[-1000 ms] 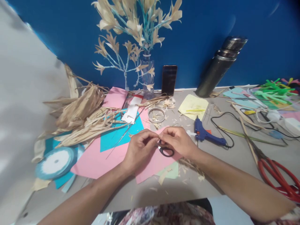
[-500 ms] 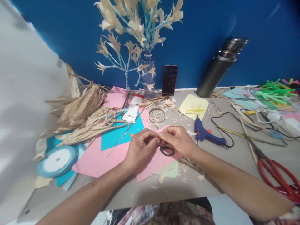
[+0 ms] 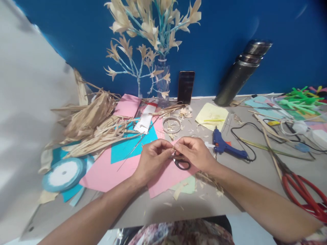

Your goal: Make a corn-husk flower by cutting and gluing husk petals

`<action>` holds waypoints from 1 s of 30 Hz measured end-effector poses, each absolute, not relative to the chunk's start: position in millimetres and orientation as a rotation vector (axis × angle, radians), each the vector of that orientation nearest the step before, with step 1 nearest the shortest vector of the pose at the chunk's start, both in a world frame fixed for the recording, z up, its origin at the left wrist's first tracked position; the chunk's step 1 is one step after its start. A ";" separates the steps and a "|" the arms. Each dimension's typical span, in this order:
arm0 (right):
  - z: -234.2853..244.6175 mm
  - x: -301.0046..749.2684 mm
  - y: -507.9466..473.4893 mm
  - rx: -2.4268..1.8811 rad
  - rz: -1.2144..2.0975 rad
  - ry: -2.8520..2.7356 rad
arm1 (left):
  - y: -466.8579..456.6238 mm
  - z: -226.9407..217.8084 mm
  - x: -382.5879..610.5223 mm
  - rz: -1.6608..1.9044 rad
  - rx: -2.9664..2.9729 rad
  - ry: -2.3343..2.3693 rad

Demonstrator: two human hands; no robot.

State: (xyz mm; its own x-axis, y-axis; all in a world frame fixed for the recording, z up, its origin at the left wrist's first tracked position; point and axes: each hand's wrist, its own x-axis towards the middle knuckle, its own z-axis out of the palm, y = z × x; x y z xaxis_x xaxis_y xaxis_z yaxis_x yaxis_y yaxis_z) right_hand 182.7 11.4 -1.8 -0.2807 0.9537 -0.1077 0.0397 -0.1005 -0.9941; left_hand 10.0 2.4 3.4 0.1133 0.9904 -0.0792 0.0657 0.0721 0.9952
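Over the middle of the table, my left hand [image 3: 155,154] and my right hand [image 3: 195,151] meet at the fingertips, both closed in a pinch. Between them shows a small tan piece [image 3: 174,148], mostly hidden by the fingers, too small to name surely. Just below the fingertips lie scissors with black handles [image 3: 183,165], partly covered by my right hand. Pink paper [image 3: 163,185] is spread under both hands, with a blue sheet [image 3: 122,151] to the left. A roll of tape [image 3: 171,125] lies beyond the hands.
Dried husks [image 3: 89,115] and a ribbon spool [image 3: 63,173] are at left. A glue gun [image 3: 226,144] and red-handled shears [image 3: 301,190] lie at right. Behind stand husk flowers [image 3: 150,30] in a clear bottle [image 3: 162,83], a phone [image 3: 186,86] and a leaning flask [image 3: 240,75].
My fingertips have shifted slightly, and a bit of the small tan piece now shows between them. Both hands stay pinched together in nearly the same place.
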 end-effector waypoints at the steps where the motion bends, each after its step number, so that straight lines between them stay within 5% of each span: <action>1: -1.6 182.4 11.2 -1.171 1.492 -1.373 | 2.6 3.8 10.2 1.040 1.250 1.208; 17: -1.3 184.3 11.0 -1.127 1.524 -1.408 | 5.5 -6.3 8.8 0.880 0.780 0.780; 30: -2.3 187.6 7.5 -0.989 0.076 -2.231 | 5.3 -8.9 9.0 0.886 0.725 0.846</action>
